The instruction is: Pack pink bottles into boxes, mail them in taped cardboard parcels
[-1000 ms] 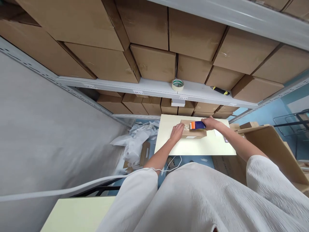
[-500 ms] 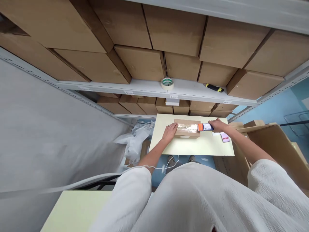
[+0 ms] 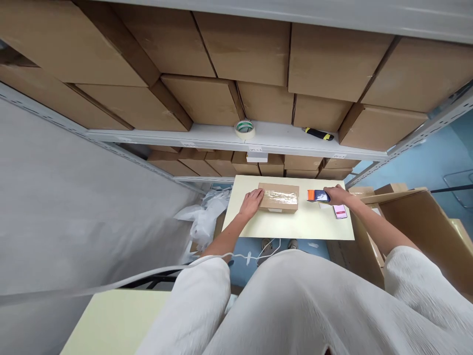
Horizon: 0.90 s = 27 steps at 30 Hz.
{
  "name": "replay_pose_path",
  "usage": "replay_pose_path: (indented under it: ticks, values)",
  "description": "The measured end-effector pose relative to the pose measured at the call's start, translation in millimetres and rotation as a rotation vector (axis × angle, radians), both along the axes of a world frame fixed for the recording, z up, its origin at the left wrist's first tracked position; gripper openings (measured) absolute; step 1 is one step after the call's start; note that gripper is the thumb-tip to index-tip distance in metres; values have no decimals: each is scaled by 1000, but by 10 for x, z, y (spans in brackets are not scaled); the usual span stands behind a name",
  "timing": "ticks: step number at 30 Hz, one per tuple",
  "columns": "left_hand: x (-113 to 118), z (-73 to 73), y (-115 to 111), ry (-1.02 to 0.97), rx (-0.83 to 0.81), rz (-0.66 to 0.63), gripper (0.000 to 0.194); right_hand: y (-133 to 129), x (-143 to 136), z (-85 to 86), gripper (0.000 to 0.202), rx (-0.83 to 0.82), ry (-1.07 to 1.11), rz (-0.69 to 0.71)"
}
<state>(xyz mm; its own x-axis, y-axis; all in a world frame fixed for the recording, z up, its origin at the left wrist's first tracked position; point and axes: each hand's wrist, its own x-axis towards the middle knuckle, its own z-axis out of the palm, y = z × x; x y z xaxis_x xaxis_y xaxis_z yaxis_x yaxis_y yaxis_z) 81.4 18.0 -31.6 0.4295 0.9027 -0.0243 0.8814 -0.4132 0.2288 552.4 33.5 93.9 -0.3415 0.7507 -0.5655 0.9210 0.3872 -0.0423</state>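
A small cardboard box (image 3: 279, 206) lies on the pale yellow table, with shiny clear tape along its top and a white label on its near side. My left hand (image 3: 252, 201) rests over the left end of this box, fingers extended and laid on its edge. To the right of the box, and apart from it, my right hand (image 3: 335, 195) is closed around an orange and blue tape dispenser (image 3: 318, 195). A phone (image 3: 340, 212) with a lit pink and white screen lies just below the right hand. Its neighbour is a white slip (image 3: 325, 205), partly hidden.
Beyond the table (image 3: 236, 229), a shelf rack holds rows of cardboard boxes. A tape roll (image 3: 245, 129) and a yellow-black utility knife (image 3: 318, 134) lie on its shelf (image 3: 273, 133). Plastic wrap (image 3: 207, 214) lies left; a large open carton (image 3: 424, 231) stands right. A white cable (image 3: 155, 272) crosses low left.
My right hand has drawn the tape dispenser rightward off the box's end, leaving a gap between them. The left hand stays on the box. The view has shifted slightly.
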Motion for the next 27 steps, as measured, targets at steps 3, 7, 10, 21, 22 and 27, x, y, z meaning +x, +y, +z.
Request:
replay_pose_path:
  ticks: [3, 7, 10, 21, 22, 27]
  values:
    - [2, 17, -5, -10, 2, 5, 70, 1, -19, 9, 34, 12, -10, 12]
    - [3, 38, -7, -21, 0, 9, 71, 0, -8, 6, 36, 13, -31, 25]
    - [5, 55, -11, -9, -7, 4, 70, -10, -27, -29, 39, 12, -59, 23]
    - [27, 67, -18, 3, -10, 5, 67, 41, -562, -254, 52, -3, -208, 0]
    - [30, 65, -17, -2, -11, 8, 67, 66, -619, -267, 52, -5, -215, -3]
    - [42, 45, -20, -29, -9, 8, 68, 233, -816, -295, 46, -37, -191, -17]
